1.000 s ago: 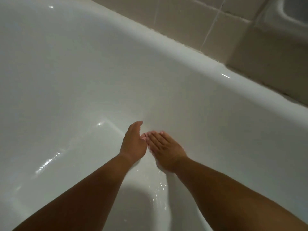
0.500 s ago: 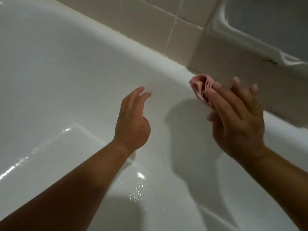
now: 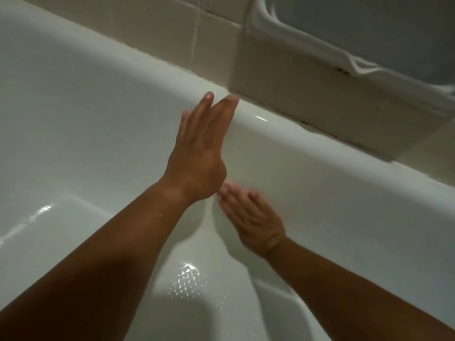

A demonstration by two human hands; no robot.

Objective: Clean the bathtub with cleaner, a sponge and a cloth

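The white bathtub [image 3: 332, 193] fills the view, and I look down into it. My left hand [image 3: 199, 153] is raised edge-on with straight fingers, its fingertips reaching the far rim [image 3: 270, 121]. My right hand [image 3: 251, 222] lies lower, flat against the tub's inner wall with its fingers spread, and is blurred by motion. A faint pink trace [image 3: 222, 189] shows at its fingertips; whether the pink cloth lies under the palm I cannot tell. No cleaner bottle or sponge is in view.
Beige wall tiles [image 3: 147, 33] run behind the rim, with dark marks along the seam [image 3: 320, 129]. A white moulded frame [image 3: 307, 43] sits at the upper right. Water droplets [image 3: 189, 279] glisten on the tub floor below my arms.
My right hand, which held a bunched pink cloth up by the rim, has swept down the inner wall. My left hand has risen to the rim with its fingers straightened.
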